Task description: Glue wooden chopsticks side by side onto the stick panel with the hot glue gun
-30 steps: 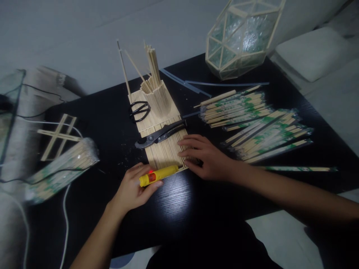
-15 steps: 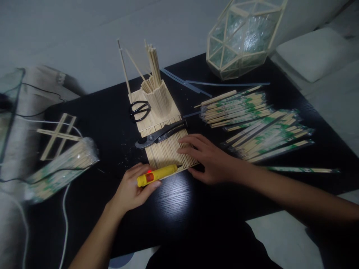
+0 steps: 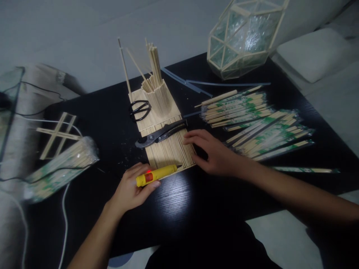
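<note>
My left hand is closed around the rear of a yellow glue pen with a red lit spot; its dark tip points right, over the near edge of a mat of wooden sticks laid side by side. Part of the grip is hidden. At the mat's right edge, my right hand has its fingers bent and apart, fingertips at the edge sticks, with nothing visible held. Dark pliers-like cutters lie across the mat. Behind them, a stick-built cup full of sticks stands on a wooden base.
Black-handled scissors lie beside the cup. Wrapped chopsticks are spread at right; another wrapped bundle and crossed sticks lie left near cables. Clear glue sticks and a faceted glass-like frame are at the back.
My right hand has shifted a little right and away from me, its fingertips drawn back to the mat's edge. My left hand and the glue pen have barely moved.
</note>
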A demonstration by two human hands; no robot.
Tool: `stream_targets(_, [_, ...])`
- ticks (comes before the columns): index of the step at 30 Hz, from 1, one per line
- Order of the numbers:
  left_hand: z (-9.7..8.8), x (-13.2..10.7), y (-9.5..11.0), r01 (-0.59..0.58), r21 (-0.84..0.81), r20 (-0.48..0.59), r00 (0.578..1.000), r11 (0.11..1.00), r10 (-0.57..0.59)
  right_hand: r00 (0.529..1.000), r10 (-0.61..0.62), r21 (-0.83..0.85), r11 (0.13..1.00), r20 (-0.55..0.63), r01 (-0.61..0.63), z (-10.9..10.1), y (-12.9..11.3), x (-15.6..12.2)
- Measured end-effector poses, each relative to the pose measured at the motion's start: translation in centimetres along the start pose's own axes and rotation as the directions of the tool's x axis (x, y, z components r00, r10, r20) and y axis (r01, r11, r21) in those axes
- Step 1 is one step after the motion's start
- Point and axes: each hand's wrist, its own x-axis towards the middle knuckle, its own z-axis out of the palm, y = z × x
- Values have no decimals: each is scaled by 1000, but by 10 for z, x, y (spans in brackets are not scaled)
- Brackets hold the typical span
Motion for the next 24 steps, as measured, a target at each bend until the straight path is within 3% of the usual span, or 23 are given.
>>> stream_targets(5, [-1, 0, 1, 13, -6, 9, 1000, 1000, -13, 993, 117, 36, 993, -18, -116, -6, 7, 4])
stream_targets(24, [-1, 0, 1, 7, 8, 17, 1000, 1000, -7, 991, 136, 121, 983, 9, -136, -10, 6, 6])
